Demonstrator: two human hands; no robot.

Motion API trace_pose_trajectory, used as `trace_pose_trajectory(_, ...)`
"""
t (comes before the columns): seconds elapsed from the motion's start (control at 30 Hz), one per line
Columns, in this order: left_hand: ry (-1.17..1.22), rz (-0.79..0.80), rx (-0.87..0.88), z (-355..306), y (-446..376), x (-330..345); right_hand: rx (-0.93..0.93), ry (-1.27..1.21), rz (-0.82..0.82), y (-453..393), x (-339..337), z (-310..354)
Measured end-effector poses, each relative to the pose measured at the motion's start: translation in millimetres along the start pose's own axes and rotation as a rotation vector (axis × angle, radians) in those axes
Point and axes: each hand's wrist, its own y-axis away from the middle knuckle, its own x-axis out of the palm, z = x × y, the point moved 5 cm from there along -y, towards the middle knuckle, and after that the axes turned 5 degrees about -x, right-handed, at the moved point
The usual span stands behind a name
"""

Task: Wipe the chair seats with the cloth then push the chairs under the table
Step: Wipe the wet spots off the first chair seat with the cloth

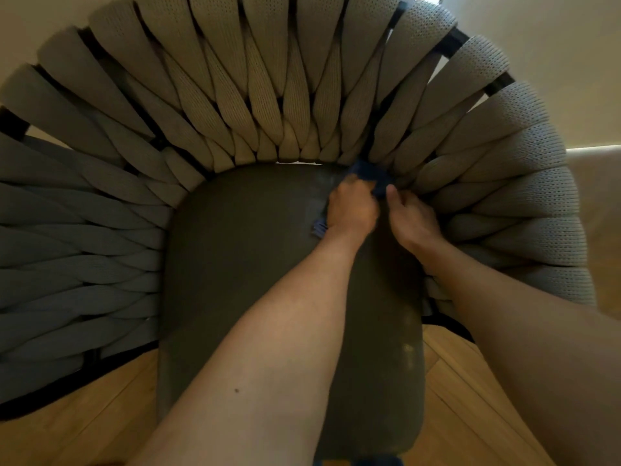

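I look straight down on a chair with a dark grey seat cushion [242, 264] and a curved back of wide woven straps [268, 95]. A blue cloth [368, 171] lies bunched at the seat's far right corner, against the straps, and a corner of it shows beside my left wrist. My left hand [353, 206] grips the cloth and bears down on the cushion. My right hand [408, 216] sits just to the right, its fingers curled at the cloth's edge where the seat meets the backrest. The hands hide most of the cloth.
Light wooden floorboards [84, 425] show under the chair's front on both sides. A pale wall [554, 35] lies beyond the backrest. A light surface [598, 196] appears at the right edge. A small blue thing [376, 461] peeks in at the bottom edge.
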Motion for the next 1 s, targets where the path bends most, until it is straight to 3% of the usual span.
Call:
trace_pose_trajectory(0.3,-0.064,0.182,0.157,-22.8,39.7,30.6,0.001,-0.049,-0.104,23.9,-5.3,-17.0)
trace_pose_trajectory(0.43,-0.065,0.364,0.167,-20.5,62.5,40.2,0.050,0.003,-0.089,40.6,-5.5,-28.4)
trace_pose_trajectory(0.67,-0.316,0.743,0.206,-9.3,116.0,46.7,-0.007,-0.034,-0.041,76.8,-21.9,-23.5)
trace_pose_trajectory(0.77,-0.145,0.818,0.094,7.0,142.7,41.6,-0.016,-0.072,-0.008,101.9,-29.1,-27.4)
trace_pose_trajectory(0.87,0.075,0.746,0.014,12.1,168.1,28.4,-0.011,-0.129,0.006,130.4,-30.1,-41.7)
trace_pose_trajectory(1.0,0.172,0.733,-0.059,1.4,197.5,9.2,0.053,-0.177,0.024,182.6,-29.9,-63.2)
